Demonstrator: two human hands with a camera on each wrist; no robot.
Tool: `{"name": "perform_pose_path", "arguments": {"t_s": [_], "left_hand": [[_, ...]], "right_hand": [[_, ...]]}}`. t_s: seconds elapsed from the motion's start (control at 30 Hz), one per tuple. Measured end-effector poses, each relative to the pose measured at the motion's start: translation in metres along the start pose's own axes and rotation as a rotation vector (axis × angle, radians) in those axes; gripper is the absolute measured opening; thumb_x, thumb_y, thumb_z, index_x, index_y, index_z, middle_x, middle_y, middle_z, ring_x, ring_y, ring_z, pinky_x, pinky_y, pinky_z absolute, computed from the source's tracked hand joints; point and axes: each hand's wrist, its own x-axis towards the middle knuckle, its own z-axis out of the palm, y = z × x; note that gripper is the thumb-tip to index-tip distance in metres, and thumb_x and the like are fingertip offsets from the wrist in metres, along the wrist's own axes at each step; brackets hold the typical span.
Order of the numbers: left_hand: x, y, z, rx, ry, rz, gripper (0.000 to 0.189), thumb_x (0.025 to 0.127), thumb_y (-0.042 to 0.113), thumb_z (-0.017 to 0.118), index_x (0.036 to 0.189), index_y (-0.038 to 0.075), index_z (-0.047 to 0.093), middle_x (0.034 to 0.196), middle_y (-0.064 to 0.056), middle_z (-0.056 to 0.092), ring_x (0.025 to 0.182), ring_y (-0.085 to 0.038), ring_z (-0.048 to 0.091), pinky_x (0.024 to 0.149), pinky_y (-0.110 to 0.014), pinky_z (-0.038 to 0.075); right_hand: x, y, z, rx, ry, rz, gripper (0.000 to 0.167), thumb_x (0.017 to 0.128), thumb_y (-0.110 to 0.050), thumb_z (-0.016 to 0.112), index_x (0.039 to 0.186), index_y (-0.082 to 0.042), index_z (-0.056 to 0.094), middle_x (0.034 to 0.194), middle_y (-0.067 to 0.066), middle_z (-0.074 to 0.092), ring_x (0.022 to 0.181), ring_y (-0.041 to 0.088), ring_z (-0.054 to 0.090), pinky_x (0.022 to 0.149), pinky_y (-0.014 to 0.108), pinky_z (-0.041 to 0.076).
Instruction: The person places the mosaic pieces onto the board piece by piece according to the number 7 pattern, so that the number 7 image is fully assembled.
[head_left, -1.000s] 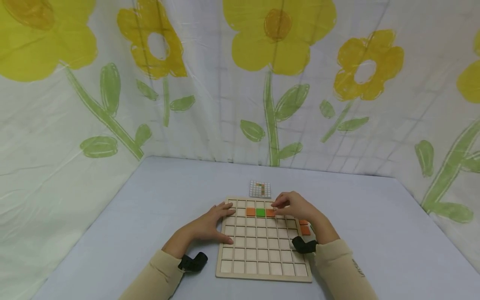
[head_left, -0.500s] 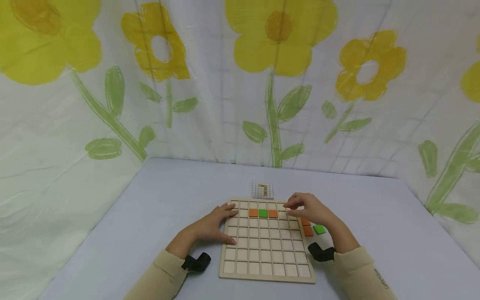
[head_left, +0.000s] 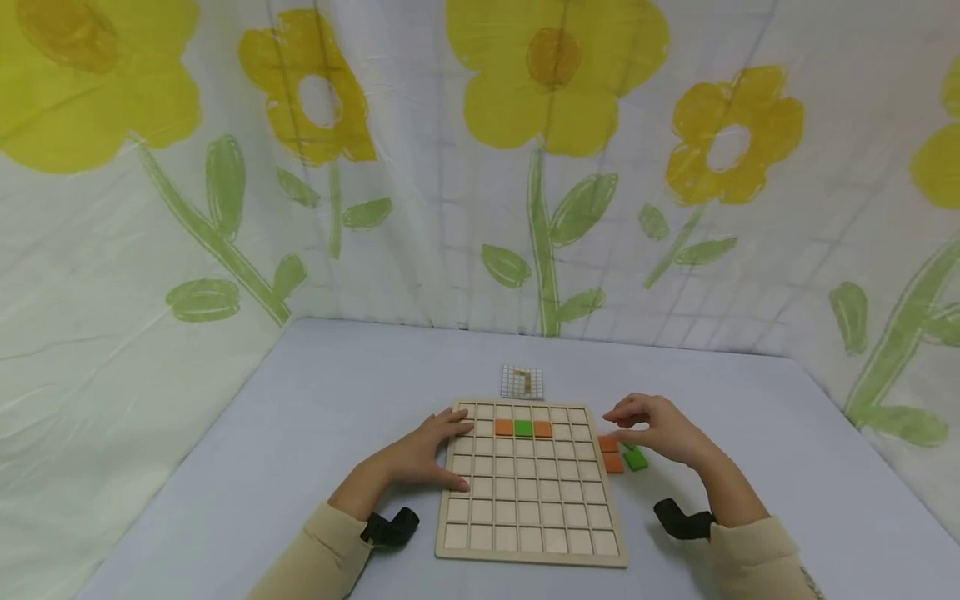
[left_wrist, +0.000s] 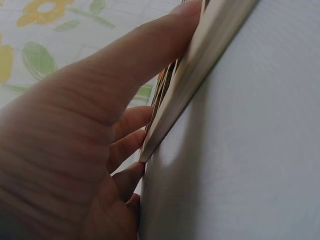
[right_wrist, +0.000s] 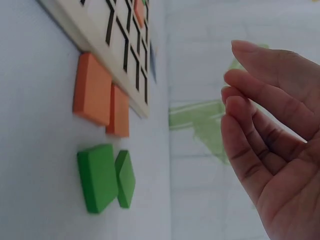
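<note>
A wooden grid board [head_left: 517, 540] lies on the table. In its second row from the far side sit an orange tile [head_left: 503, 427], a green tile [head_left: 522, 428] and another orange tile [head_left: 542, 429], side by side. My left hand [head_left: 416, 457] rests on the board's left edge, thumb and fingertips on the frame. Beyond the right edge hovers my right hand [head_left: 666, 432], fingers loosely bent and nothing between them. Below it lie two orange tiles [right_wrist: 92, 90] against the board and two green tiles [right_wrist: 98, 177] beside them, all seen in the right wrist view.
A small pattern card [head_left: 522, 382] printed with a coloured grid lies just past the board's far edge. The pale table [head_left: 360, 358] reaches back to a white curtain [head_left: 420, 208] with large yellow flowers.
My right hand has moved right, from over the orange tile in the board to above the loose tiles, which have come into fuller view. My left hand has stayed on the edge.
</note>
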Motion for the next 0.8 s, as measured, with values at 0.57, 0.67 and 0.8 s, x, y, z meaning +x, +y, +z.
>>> {"name": "perform_pose_path", "arguments": {"t_s": [0.57,0.67,0.8], "left_hand": [[0.000,-0.001,0.000,-0.005,0.004,0.010,0.090,0.067,0.047,0.080,0.142,0.016,0.040,0.155,-0.003,0.022,0.145,-0.034,0.007,0.113,-0.059,0.017],[-0.001,-0.001,0.000,0.000,0.005,0.014,0.090,0.068,0.048,0.079,0.142,0.016,0.040,0.155,-0.002,0.022,0.145,-0.034,0.007,0.113,-0.059,0.017],[-0.001,-0.001,0.000,0.006,0.001,0.022,0.091,0.068,0.048,0.079,0.142,0.016,0.039,0.155,-0.002,0.022,0.145,-0.033,0.007,0.113,-0.058,0.017]], "right_hand": [[-0.021,0.021,0.002,0.023,0.046,0.019,0.032,0.081,-0.018,0.072,0.105,0.001,0.067,0.099,0.013,0.063,0.081,0.000,0.055,0.071,0.021,0.050],[-0.021,0.025,0.005,0.030,0.057,-0.009,0.031,0.081,-0.017,0.072,0.105,0.002,0.067,0.097,0.013,0.064,0.080,-0.002,0.055,0.070,0.019,0.050],[-0.022,0.030,0.007,0.051,0.073,-0.045,0.028,0.080,-0.013,0.072,0.102,0.004,0.067,0.093,0.011,0.065,0.077,-0.002,0.055,0.067,0.017,0.049]]}}
